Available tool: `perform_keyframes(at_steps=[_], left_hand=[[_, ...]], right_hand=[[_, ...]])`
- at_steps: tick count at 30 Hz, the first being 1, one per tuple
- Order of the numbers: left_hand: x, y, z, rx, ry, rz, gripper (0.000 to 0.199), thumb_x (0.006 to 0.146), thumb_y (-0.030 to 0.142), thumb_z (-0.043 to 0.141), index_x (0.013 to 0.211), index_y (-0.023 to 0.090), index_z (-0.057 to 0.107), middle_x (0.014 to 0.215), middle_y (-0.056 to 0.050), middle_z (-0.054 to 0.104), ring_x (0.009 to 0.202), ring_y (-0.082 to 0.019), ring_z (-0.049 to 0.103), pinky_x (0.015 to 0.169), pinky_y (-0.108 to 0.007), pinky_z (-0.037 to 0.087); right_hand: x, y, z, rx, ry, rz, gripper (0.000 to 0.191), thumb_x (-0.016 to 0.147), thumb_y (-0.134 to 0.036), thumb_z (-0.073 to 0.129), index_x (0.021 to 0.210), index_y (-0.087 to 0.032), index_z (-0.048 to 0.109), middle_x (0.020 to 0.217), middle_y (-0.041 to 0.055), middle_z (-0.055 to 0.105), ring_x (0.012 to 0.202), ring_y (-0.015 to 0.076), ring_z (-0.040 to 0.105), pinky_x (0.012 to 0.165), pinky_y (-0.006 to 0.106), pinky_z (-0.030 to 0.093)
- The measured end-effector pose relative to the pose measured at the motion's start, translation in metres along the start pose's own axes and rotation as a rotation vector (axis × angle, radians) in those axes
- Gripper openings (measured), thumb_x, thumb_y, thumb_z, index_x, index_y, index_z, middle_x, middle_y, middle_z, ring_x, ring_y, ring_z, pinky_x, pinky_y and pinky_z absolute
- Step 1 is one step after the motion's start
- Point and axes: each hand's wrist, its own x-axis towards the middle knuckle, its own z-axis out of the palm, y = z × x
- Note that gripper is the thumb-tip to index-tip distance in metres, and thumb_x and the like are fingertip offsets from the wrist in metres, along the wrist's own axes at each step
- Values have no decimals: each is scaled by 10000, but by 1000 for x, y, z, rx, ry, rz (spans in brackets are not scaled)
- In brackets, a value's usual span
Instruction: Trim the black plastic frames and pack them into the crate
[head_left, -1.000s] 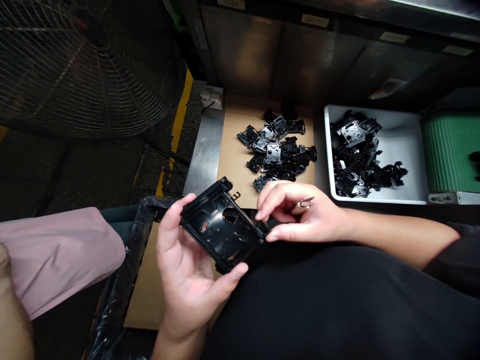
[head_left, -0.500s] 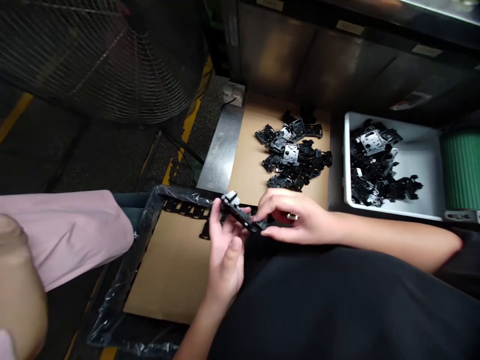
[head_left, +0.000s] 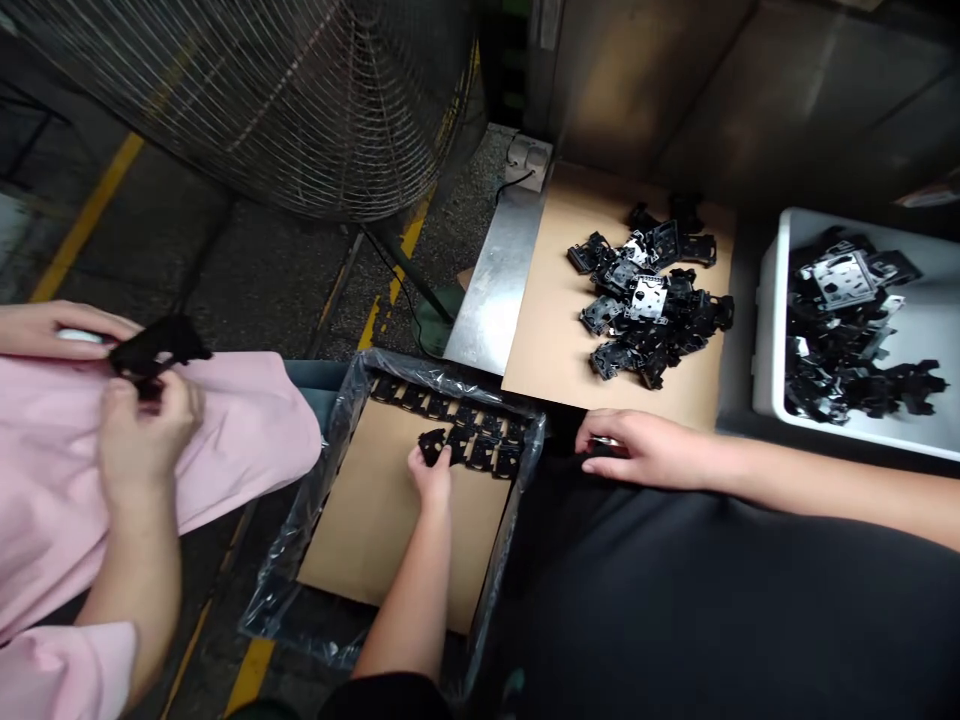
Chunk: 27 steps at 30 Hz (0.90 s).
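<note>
carton lined with clear plastic film at lower middle of the frame, a cardboard sheet on its floor, black plastic frames laid close and overlapping along its far side. left hand reaches into the carton, fingertips closed on the end frame of that row; it looks like a pinch, but how firm cannot be told. right hand sits outside the carton to its right, fingers loosely curled, with a small silver glint at them; ring or held item, cannot tell. loose frames lie heaped on a tan cardboard sheet at upper right, more in a white plastic tub at the right edge. a co-worker's hands at left pinch a black part above a pink sleeve. risks: projecting tabs on the end frame could hook its neighbours if set down crowded, shifting the row. slack film at the carton's rim could catch a frame. the pedestal fan at upper left could lift that film. the pink sleeve's elbow, close to the carton's left wall, could jog it.
</note>
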Motion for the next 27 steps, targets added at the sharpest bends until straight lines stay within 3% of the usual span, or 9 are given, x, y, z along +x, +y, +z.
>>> perform_keyframes(at_steps=[3, 6, 13, 18, 23, 27], left_hand=[[55, -7, -18, 244, 133, 41, 448, 975, 372, 692, 1374, 188, 608, 1442, -129, 597, 1272, -304, 616, 1049, -549, 547], [94, -9, -25, 418, 182, 100, 458, 973, 371, 695, 1384, 190, 607, 1469, -132, 582, 1305, -315, 598, 1073, -569, 529], [143, -15, -9, 548, 227, 162, 457, 973, 376, 697, 1382, 191, 608, 1444, -130, 601, 1275, -305, 622, 1049, -549, 552], [135, -17, -7, 538, 265, 187, 474, 967, 372, 706, 1394, 196, 601, 1471, -131, 584, 1297, -314, 610, 1059, -553, 547], [100, -21, -6, 497, 336, 184, 495, 959, 374, 715, 1408, 206, 589, 1480, -129, 573, 1311, -321, 600, 1061, -553, 544], [65, -21, 12, 440, 325, 244, 536, 915, 379, 769, 1397, 221, 597, 1468, -112, 580, 1318, -339, 594, 1055, -536, 545]], right_hand=[[-5, 2, 0, 15, -57, 80, 228, 954, -374, 668, 1060, -180, 723, 1042, 87, 737, 932, 238, 680, 836, 345, 523], [-10, 7, 1, 38, -50, 143, 265, 958, -412, 663, 1073, -181, 721, 1058, 90, 738, 945, 243, 679, 850, 351, 514], [-20, 21, 4, 79, -34, 247, 278, 967, -440, 657, 1078, -194, 725, 1066, 82, 742, 943, 238, 684, 834, 337, 508], [-22, 24, 4, 116, -9, 248, 266, 969, -426, 655, 1061, -189, 734, 1040, 81, 753, 922, 231, 694, 817, 328, 519], [-24, 24, 3, 132, 36, 217, 227, 957, -388, 665, 1043, -190, 734, 1022, 71, 761, 910, 217, 696, 817, 318, 525], [-27, 23, 0, 161, 149, 232, 213, 946, -353, 657, 1048, -177, 720, 1025, 78, 753, 893, 219, 704, 831, 339, 542]])
